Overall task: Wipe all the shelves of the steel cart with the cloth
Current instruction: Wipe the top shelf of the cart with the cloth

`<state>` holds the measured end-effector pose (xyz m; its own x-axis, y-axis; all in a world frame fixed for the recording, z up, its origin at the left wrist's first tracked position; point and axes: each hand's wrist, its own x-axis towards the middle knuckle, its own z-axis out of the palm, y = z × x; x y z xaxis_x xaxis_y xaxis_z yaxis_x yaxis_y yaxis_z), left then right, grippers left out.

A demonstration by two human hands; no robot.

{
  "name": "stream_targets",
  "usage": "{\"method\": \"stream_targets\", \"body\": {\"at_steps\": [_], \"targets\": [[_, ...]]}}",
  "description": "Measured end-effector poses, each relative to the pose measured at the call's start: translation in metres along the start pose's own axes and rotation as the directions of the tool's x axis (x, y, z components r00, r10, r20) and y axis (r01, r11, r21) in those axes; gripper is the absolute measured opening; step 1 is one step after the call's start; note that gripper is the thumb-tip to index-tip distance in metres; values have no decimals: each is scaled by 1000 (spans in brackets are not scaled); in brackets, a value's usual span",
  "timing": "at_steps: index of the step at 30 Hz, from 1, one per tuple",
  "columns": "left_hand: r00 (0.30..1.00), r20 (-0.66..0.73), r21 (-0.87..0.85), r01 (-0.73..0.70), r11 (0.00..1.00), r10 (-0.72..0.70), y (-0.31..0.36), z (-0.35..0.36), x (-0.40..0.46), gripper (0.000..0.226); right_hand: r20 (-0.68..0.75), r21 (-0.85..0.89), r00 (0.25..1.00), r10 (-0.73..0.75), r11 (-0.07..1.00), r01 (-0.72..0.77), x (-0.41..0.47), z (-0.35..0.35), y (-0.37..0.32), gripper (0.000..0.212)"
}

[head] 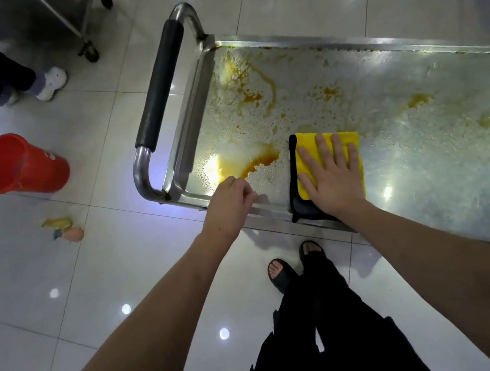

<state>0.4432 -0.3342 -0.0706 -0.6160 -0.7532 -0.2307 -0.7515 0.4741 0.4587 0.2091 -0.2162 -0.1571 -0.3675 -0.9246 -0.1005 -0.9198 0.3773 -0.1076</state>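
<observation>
The steel cart's top shelf (pixel 400 121) stretches from the centre to the right, wet and foamy, with orange-brown stains (pixel 261 161) near its left end. A folded yellow cloth with a black and grey edge (pixel 307 149) lies flat on the shelf by the near rim. My right hand (pixel 331 175) presses flat on the cloth, fingers spread. My left hand (pixel 230 199) rests on the near rim of the cart, fingers loosely curled, holding nothing. The lower shelves are hidden beneath the top shelf.
The cart's black-padded push handle (pixel 158 84) is at its left end. A red bucket (pixel 21 166) stands on the tiled floor at left, with a broken eggshell (pixel 71 233) near it. Another person's legs and white shoe (pixel 51 83) are top left, beside another wheeled frame (pixel 89 51).
</observation>
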Motion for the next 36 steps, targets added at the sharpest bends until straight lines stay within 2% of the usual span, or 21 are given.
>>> {"method": "stream_targets", "body": {"at_steps": [7,13,18,24,29,32,36], "targets": [[997,-62,-27,55,998,-56,12,-13,13,20,17,8,1000,-15,1000,15,0,-1,1,65],[995,-67,-18,75,997,-76,19,-24,14,24,98,34,995,-13,999,10,3,-10,-3,65],[993,-59,-36,99,994,-101,22,-21,6,25,98,46,995,-20,999,15,5,-9,-11,65],[996,-45,-18,71,997,-72,18,-28,10,26,102,52,989,-103,994,98,11,-7,-28,64],[1000,19,7,15,1000,-15,4,-43,24,26,81,41,991,-107,994,104,11,-5,-22,59],[997,62,28,-42,999,41,-12,-57,33,22,51,39,998,-43,998,41,6,-6,-8,62],[991,86,85,-106,991,98,-37,-78,47,26,36,53,987,155,986,-157,1,-5,-17,62]]}}
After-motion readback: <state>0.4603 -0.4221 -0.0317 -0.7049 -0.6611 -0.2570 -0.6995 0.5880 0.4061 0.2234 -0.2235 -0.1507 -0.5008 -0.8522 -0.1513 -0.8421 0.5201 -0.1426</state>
